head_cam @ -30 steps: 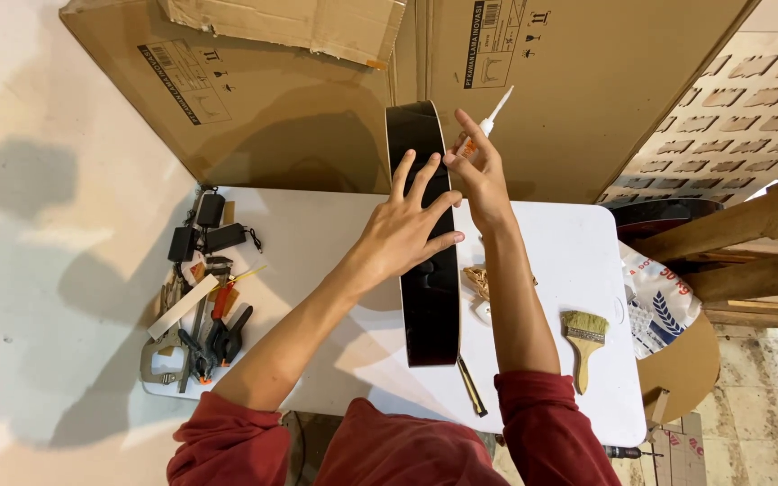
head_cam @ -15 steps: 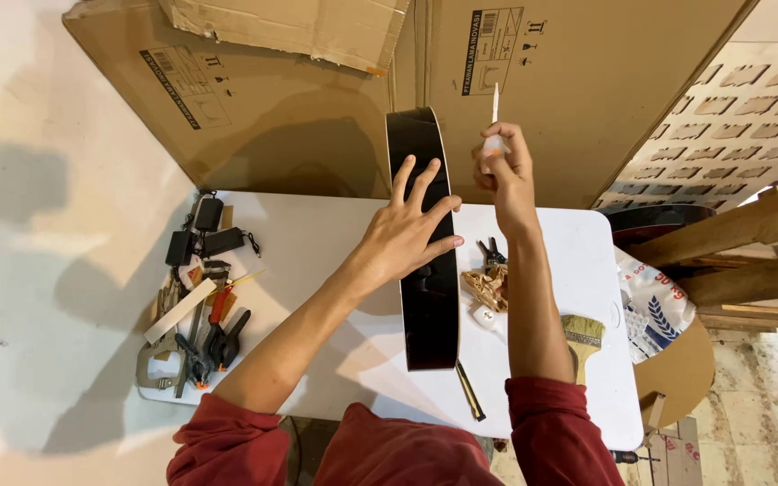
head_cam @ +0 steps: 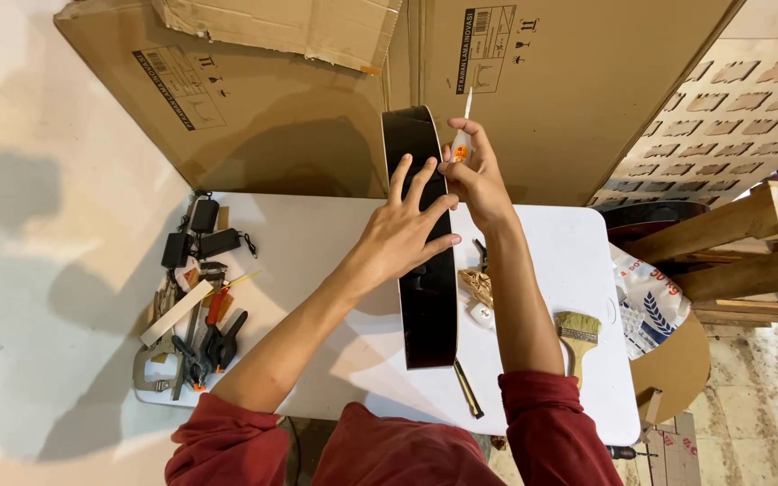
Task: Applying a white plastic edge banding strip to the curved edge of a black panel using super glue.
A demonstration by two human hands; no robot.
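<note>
Near edge of white surface [head_cam: 317, 243]: paintbrush [head_cam: 578, 335] at right, pile of clamps and hand tools [head_cam: 193, 328] at left. Centre: glossy black curved panel [head_cam: 429, 306] standing on edge. Left hand [head_cam: 404, 236] released, fingers spread flat against panel. Right hand [head_cam: 474, 176] pinches small glue tube [head_cam: 461, 144], nozzle up, beside panel's far end. Beyond: cardboard sheets [head_cam: 317, 117].

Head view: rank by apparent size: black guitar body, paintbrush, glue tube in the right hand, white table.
1. White table
2. Black guitar body, standing on edge, so nearer the camera than the tabletop
3. Paintbrush
4. Glue tube, partly hidden in the right hand and raised toward the camera, so its rank against the paintbrush is unsure.
</note>
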